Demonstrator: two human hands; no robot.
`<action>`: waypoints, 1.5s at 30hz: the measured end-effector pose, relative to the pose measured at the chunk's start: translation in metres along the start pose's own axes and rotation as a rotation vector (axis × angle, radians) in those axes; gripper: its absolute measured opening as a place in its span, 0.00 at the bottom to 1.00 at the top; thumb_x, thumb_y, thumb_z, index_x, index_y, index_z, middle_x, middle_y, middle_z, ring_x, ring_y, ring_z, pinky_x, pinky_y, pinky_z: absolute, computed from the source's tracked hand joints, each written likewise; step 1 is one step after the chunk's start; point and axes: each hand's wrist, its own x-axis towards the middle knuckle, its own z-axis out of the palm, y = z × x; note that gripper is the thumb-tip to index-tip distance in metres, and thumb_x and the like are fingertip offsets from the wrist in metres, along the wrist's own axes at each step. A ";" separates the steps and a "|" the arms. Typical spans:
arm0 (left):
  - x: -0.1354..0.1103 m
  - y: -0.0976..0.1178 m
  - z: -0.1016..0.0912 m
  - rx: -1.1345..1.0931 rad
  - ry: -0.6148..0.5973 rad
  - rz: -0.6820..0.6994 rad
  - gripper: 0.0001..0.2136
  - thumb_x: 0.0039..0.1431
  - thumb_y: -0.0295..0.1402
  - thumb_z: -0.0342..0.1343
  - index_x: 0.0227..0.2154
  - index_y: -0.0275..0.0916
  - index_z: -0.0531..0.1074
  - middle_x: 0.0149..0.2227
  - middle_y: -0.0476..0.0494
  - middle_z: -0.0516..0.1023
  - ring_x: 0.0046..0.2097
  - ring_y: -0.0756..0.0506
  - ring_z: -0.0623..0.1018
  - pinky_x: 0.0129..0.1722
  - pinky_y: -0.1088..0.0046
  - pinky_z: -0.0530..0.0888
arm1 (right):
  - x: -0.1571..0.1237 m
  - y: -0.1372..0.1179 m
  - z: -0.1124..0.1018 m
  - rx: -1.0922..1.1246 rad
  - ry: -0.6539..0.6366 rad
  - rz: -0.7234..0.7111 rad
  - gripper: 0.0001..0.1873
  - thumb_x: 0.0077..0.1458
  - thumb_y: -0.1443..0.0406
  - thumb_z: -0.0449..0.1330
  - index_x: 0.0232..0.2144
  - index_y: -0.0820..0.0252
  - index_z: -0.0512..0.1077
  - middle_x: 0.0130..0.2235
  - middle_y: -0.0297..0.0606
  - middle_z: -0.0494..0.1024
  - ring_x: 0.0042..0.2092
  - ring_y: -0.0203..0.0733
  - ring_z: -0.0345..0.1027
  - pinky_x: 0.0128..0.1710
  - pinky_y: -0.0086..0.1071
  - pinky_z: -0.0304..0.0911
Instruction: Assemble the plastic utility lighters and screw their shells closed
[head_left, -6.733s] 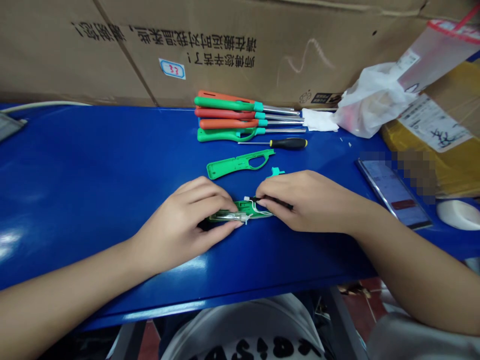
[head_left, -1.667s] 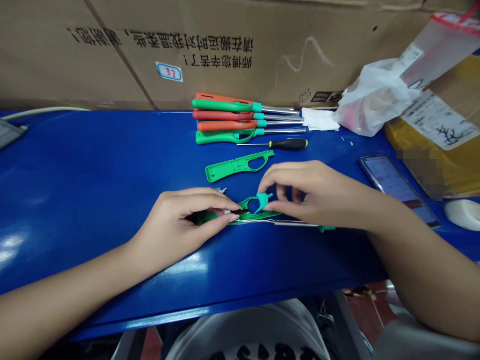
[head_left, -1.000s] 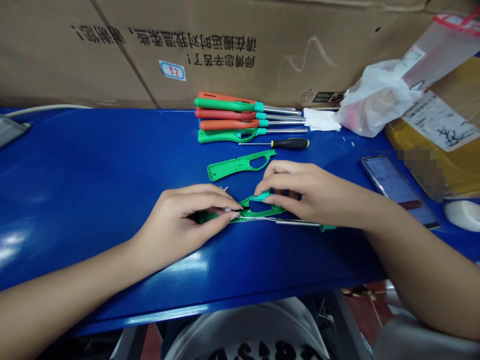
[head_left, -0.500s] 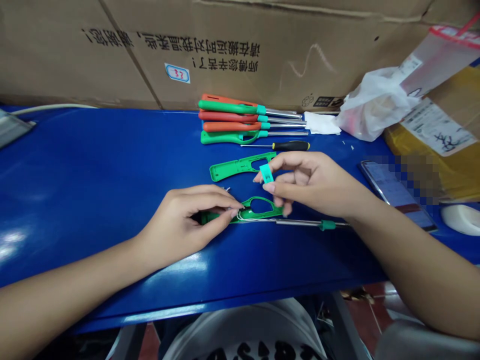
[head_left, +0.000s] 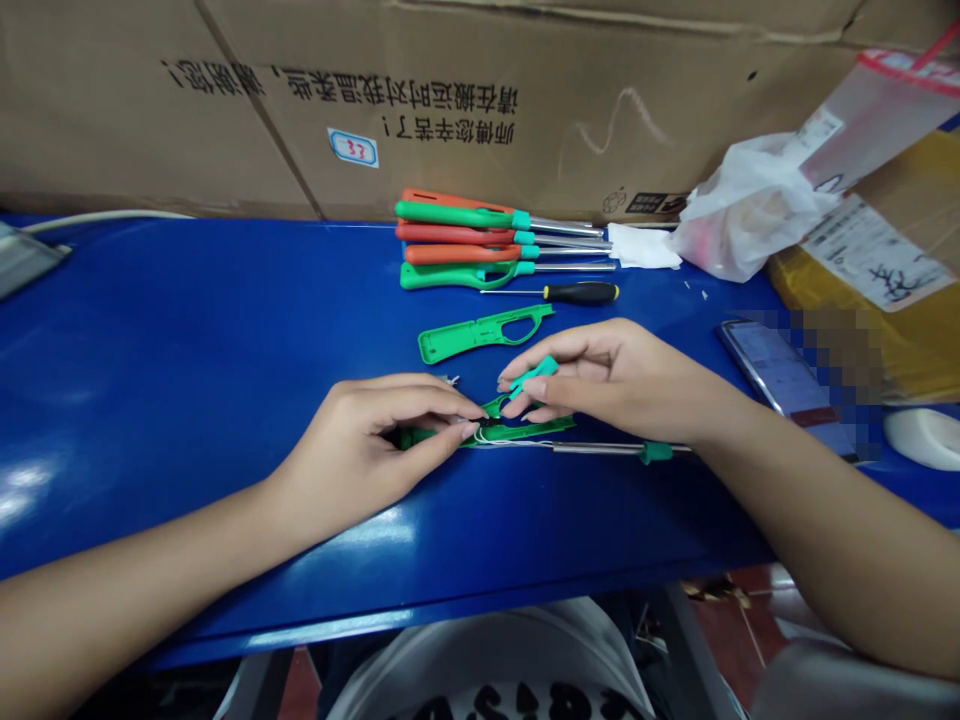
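A green lighter half-shell (head_left: 525, 430) lies open on the blue table (head_left: 187, 350), with white wires and a metal tube (head_left: 600, 448) running out to the right. My left hand (head_left: 367, 450) pinches its handle end, fingers closed on it. My right hand (head_left: 607, 380) holds a small teal trigger piece (head_left: 534, 374) between thumb and fingers, just above the shell's trigger opening. The other green half-shell (head_left: 484, 332) lies loose a little farther back.
Several assembled orange and green lighters (head_left: 465, 240) lie in a row at the back, with a black-handled screwdriver (head_left: 577, 292) in front of them. A phone (head_left: 780, 375), white plastic bag (head_left: 750, 210) and cardboard boxes (head_left: 450, 90) stand right and behind.
My right hand lifted the teal trigger piece off the shell half a second ago and has now brought it back down to the trigger opening. My left hand has stayed put.
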 end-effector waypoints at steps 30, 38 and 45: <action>-0.004 0.002 -0.001 -0.045 0.055 -0.069 0.06 0.64 0.29 0.66 0.40 0.45 0.85 0.42 0.52 0.89 0.43 0.48 0.88 0.48 0.78 0.84 | -0.008 -0.003 0.004 -0.481 0.046 -0.040 0.09 0.54 0.65 0.69 0.38 0.61 0.85 0.27 0.34 0.79 0.26 0.32 0.65 0.24 0.27 0.59; -0.001 0.014 0.003 -0.221 0.089 -0.301 0.03 0.61 0.29 0.68 0.36 0.43 0.86 0.40 0.52 0.89 0.40 0.49 0.88 0.41 0.84 0.83 | -0.006 0.000 0.008 -0.399 0.047 -0.028 0.10 0.56 0.63 0.69 0.39 0.62 0.83 0.32 0.37 0.83 0.29 0.31 0.67 0.26 0.24 0.59; -0.001 0.015 0.005 -0.285 0.129 -0.372 0.02 0.59 0.30 0.68 0.34 0.43 0.86 0.38 0.51 0.89 0.38 0.47 0.88 0.40 0.81 0.84 | -0.002 0.005 0.014 -0.354 0.057 -0.046 0.06 0.55 0.66 0.68 0.36 0.62 0.82 0.29 0.33 0.80 0.29 0.31 0.68 0.26 0.25 0.60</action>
